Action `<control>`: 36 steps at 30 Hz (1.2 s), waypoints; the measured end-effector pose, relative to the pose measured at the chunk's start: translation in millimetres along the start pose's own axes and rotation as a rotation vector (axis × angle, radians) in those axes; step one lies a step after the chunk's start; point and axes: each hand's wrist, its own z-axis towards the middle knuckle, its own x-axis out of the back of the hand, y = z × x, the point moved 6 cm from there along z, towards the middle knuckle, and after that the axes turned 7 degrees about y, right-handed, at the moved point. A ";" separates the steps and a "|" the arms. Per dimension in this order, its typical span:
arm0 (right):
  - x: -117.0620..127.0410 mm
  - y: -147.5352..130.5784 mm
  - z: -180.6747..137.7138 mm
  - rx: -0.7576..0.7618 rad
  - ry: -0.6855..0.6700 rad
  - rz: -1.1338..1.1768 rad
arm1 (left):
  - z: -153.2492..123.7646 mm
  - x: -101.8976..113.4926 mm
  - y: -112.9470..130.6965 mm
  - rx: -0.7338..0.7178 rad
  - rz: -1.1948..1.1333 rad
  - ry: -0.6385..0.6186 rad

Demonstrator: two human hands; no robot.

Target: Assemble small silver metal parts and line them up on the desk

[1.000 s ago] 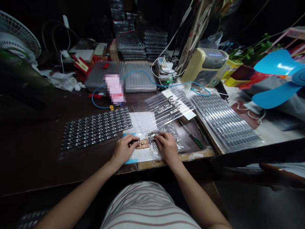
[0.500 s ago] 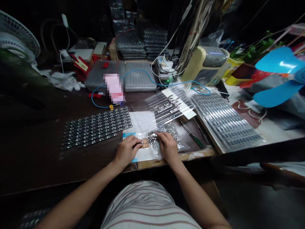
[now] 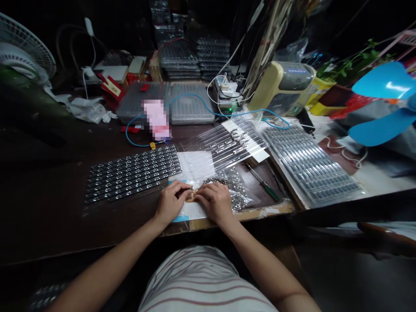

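My left hand [image 3: 171, 202] is closed in a pinch at the left side of a small tan block [image 3: 190, 198] on a white sheet [image 3: 196, 212]. From the other side my right hand [image 3: 217, 202] pinches at the same block, its fingertips almost meeting the left ones. Whatever is between the fingertips is too small to make out. Just right of my right hand lies a pile of small shiny metal parts [image 3: 238, 190] on clear plastic. To the left, dark strips with shiny metal pieces [image 3: 133, 175] lie in a row.
Clear plastic tubes [image 3: 224, 145] with metal parts lie behind my hands. A green-handled screwdriver [image 3: 268, 189] and a clear tray [image 3: 312, 167] are on the right. Further back stand a pale yellow machine [image 3: 279, 86], a blue-bladed fan [image 3: 383, 104] and a blue cable [image 3: 195, 96].
My right hand has moved left from the pile of metal parts to the tan block, beside my left hand. My left hand stays at the block.
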 end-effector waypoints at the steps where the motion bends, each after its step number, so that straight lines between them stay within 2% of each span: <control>1: -4.5 -4.1 0.6 0.016 -0.015 -0.023 | 0.3 -0.1 -1.1 0.005 -0.002 -0.002; 7: -17.9 -12.0 -0.2 0.065 -0.053 -0.092 | 0.0 -1.0 -4.2 0.022 -0.024 -0.017; 12: 3.1 3.1 2.6 0.052 -0.068 -0.181 | 1.0 0.8 -3.2 0.029 -0.019 -0.003; 17: 14.5 22.7 -6.3 0.112 -0.167 -0.245 | 0.3 -0.6 -3.6 0.049 -0.012 -0.012; 25: 8.3 31.9 -8.6 0.017 -0.015 -0.132 | 4.0 1.5 -4.7 0.055 -0.011 -0.012; 29: 12.6 32.3 -4.6 -0.005 0.063 -0.068 | 12.1 2.3 3.9 0.010 0.004 -0.022; 36: 17.7 37.2 -7.7 -0.075 0.118 -0.022 | 2.8 -22.1 24.9 -0.135 0.050 -0.167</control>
